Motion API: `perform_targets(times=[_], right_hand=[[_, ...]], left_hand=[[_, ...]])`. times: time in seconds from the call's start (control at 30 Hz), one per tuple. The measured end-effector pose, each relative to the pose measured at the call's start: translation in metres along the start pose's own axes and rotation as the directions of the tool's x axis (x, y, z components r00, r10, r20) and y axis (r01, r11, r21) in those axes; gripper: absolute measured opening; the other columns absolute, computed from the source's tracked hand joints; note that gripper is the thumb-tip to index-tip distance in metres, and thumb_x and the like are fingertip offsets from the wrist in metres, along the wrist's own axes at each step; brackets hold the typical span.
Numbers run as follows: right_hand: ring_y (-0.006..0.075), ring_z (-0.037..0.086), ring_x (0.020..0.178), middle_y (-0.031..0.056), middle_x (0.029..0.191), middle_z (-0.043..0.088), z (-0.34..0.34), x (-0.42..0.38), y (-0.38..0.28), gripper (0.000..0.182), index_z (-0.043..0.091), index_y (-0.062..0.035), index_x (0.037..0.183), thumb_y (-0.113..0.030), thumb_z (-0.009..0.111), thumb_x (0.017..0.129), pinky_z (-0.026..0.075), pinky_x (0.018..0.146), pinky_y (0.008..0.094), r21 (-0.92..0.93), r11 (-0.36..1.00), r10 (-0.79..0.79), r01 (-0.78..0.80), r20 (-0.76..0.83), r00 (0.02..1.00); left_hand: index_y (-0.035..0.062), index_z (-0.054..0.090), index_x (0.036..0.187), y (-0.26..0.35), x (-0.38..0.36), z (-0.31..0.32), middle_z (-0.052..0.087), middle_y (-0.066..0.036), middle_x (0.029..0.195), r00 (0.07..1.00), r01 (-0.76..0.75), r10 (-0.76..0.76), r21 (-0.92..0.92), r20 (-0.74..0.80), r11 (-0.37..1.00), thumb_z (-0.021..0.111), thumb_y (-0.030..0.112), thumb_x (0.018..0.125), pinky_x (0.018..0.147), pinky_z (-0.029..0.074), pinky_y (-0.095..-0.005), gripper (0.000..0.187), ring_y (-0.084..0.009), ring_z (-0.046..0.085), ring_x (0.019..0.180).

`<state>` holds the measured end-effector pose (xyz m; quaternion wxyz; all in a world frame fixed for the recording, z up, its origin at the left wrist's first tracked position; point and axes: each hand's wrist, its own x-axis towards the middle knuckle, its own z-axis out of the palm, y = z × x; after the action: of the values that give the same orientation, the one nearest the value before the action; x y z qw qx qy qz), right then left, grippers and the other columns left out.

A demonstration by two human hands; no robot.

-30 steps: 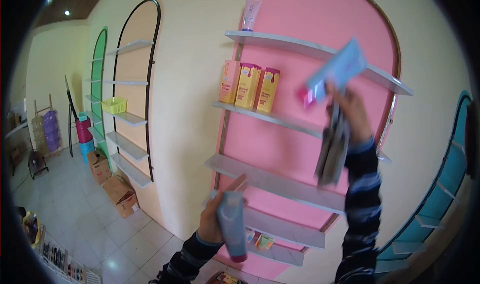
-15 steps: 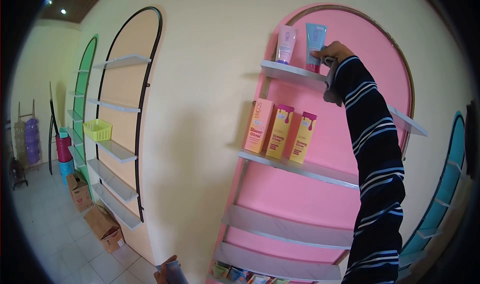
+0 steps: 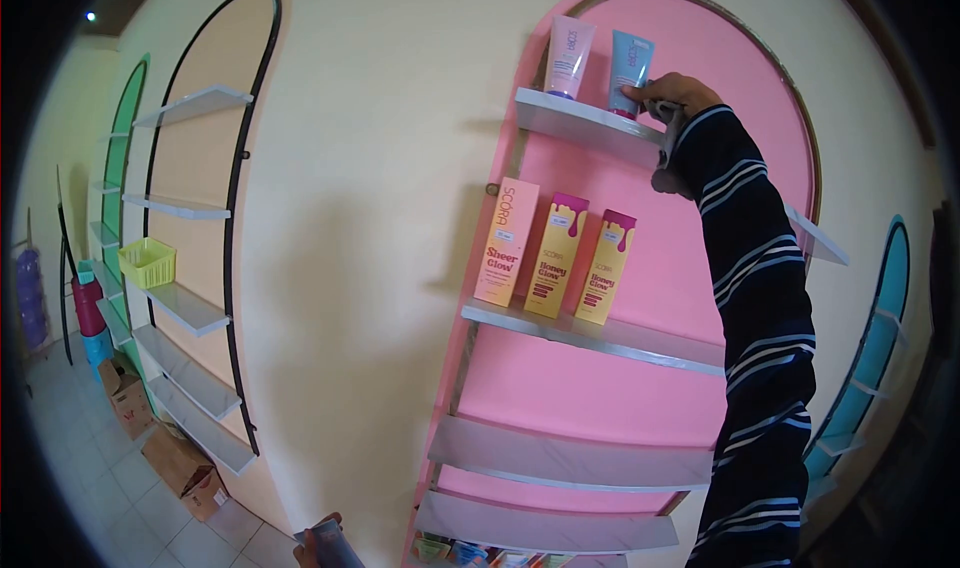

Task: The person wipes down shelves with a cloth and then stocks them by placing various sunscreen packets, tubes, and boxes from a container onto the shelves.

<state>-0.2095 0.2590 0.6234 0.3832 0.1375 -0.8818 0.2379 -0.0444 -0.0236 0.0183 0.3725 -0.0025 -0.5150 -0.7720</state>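
Note:
My right hand [image 3: 680,96], in a striped sleeve, is closed on the lower side of a blue squeeze tube [image 3: 631,66] whose dark pink cap is at the top shelf [image 3: 590,121]. A grey cloth [image 3: 668,153] hangs from the same hand. Just left of that tube, a pale pink squeeze tube [image 3: 569,56] stands on its purple cap. At the bottom edge, my left hand [image 3: 318,548] is partly in view, its fingers wrapped round a bluish-grey object [image 3: 337,546] that looks like a tube; its lower end is cut off.
On the shelf [image 3: 590,330] below stand a pink Sheer Glow box [image 3: 507,243] and two yellow Honey Glow boxes [image 3: 557,258]. Small packs [image 3: 470,553] fill the lowest shelf. Leftward are a beige arched shelf unit [image 3: 215,158], a yellow-green basket [image 3: 148,261] and floor cartons [image 3: 185,471].
My view has shifted right and a little closer to the pink shelves. The right hand stays on the blue tube at the top shelf, and the left hand still grips its object.

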Motion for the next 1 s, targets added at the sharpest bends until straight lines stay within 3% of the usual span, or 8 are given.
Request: perform_targets(times=[0.2, 0.3, 0.43, 0.47, 0.63, 0.7, 0.77, 1.0], right_hand=[[0.0146, 0.048, 0.055, 0.0085, 0.059, 0.054, -0.026, 0.002, 0.014, 0.041, 0.062, -0.0006, 0.07, -0.039, 0.07, 0.059, 0.037, 0.049, 0.0246, 0.053, 0.978, -0.193, 0.201, -0.137, 0.972], [0.0153, 0.055, 0.057, 0.008, 0.066, 0.056, -0.046, -0.108, 0.009, 0.052, 0.054, 0.0059, 0.091, -0.036, 0.066, 0.062, 0.045, 0.053, 0.0277, -0.037, 0.84, -0.451, 0.542, -0.605, 0.657], [0.0108, 0.056, 0.064, 0.0065, 0.081, 0.059, 0.015, -0.238, 0.008, 0.044, 0.055, 0.0003, 0.091, -0.018, 0.073, 0.055, 0.045, 0.055, 0.0231, 0.186, 0.678, -0.682, 0.712, -0.204, 0.702], [0.0136, 0.055, 0.075, 0.0079, 0.084, 0.058, 0.018, -0.272, 0.001, 0.05, 0.056, -0.0003, 0.09, -0.025, 0.076, 0.052, 0.044, 0.063, 0.026, 0.394, 0.895, -0.311, 0.209, 0.216, 0.925], [0.0073, 0.049, 0.045, 0.0041, 0.063, 0.055, 0.031, -0.251, 0.019, 0.039, 0.055, 0.0025, 0.087, -0.021, 0.072, 0.06, 0.04, 0.04, 0.0195, 0.579, 0.746, -0.29, 0.329, -0.163, 0.943], [0.0067, 0.048, 0.044, 0.0023, 0.058, 0.053, 0.004, -0.22, 0.034, 0.033, 0.056, 0.0018, 0.083, -0.019, 0.071, 0.062, 0.038, 0.039, 0.0189, 0.532, 0.744, -0.316, 0.405, -0.254, 0.914], [0.0064, 0.046, 0.042, 0.0008, 0.054, 0.05, -0.024, -0.182, 0.049, 0.029, 0.057, 0.0007, 0.079, -0.02, 0.07, 0.063, 0.036, 0.037, 0.0192, 0.44, 0.783, -0.334, 0.44, -0.299, 0.894], [0.0094, 0.04, 0.04, 0.003, 0.052, 0.048, -0.085, -0.054, 0.075, 0.033, 0.058, 0.0016, 0.068, -0.03, 0.069, 0.063, 0.031, 0.038, 0.0226, 0.279, 0.935, -0.183, 0.22, -0.154, 0.971]], left_hand=[[-0.0086, 0.042, 0.108, 0.024, 0.008, 0.029, 0.048, -0.019, 0.107, 0.988, 0.129, -0.132, -0.037, -0.083, 0.991, 0.035, 0.046, 0.08, 0.087, 0.035, -0.0337, 0.062, -0.0246, 0.047, 0.098], [-0.002, 0.043, 0.108, 0.11, 0.027, 0.092, 0.048, -0.015, 0.107, 0.996, 0.029, -0.006, -0.254, 0.092, 0.967, 0.03, 0.043, 0.082, 0.091, 0.025, -0.038, 0.054, -0.0232, 0.041, 0.105], [-0.002, 0.042, 0.109, 0.207, 0.074, 0.185, 0.045, -0.017, 0.111, 0.823, -0.229, 0.335, -0.27, 0.459, 0.935, 0.021, 0.041, 0.085, 0.095, 0.023, -0.0392, 0.054, -0.0273, 0.037, 0.111], [-0.0026, 0.043, 0.109, 0.225, 0.09, 0.216, 0.047, -0.017, 0.109, 0.748, -0.284, 0.4, -0.29, 0.529, 0.914, 0.022, 0.04, 0.085, 0.095, 0.025, -0.036, 0.052, -0.0254, 0.039, 0.109], [0.0016, 0.045, 0.104, 0.298, 0.123, 0.378, 0.053, -0.011, 0.099, 0.401, -0.093, 0.565, -0.582, 0.721, 0.808, 0.04, 0.033, 0.083, 0.083, 0.035, -0.0286, 0.039, -0.0165, 0.047, 0.096], [0.001, 0.053, 0.087, 0.317, 0.126, 0.425, 0.057, -0.006, 0.072, 0.441, -0.209, 0.708, -0.704, 0.552, 0.679, 0.051, 0.029, 0.076, 0.053, 0.041, -0.0235, 0.03, -0.0115, 0.052, 0.059], [0.0034, 0.039, 0.105, 0.34, 0.138, 0.458, 0.053, -0.012, 0.101, 0.446, -0.249, 0.605, -0.558, 0.66, 0.792, 0.046, 0.051, 0.074, 0.079, 0.033, -0.0338, 0.057, -0.0159, 0.048, 0.097], [0.0024, 0.046, 0.095, 0.345, 0.176, 0.447, 0.05, -0.012, 0.094, 0.576, -0.568, 0.772, -0.548, 0.269, 0.615, 0.044, 0.037, 0.078, 0.077, 0.034, -0.0325, 0.039, -0.0198, 0.045, 0.09]])
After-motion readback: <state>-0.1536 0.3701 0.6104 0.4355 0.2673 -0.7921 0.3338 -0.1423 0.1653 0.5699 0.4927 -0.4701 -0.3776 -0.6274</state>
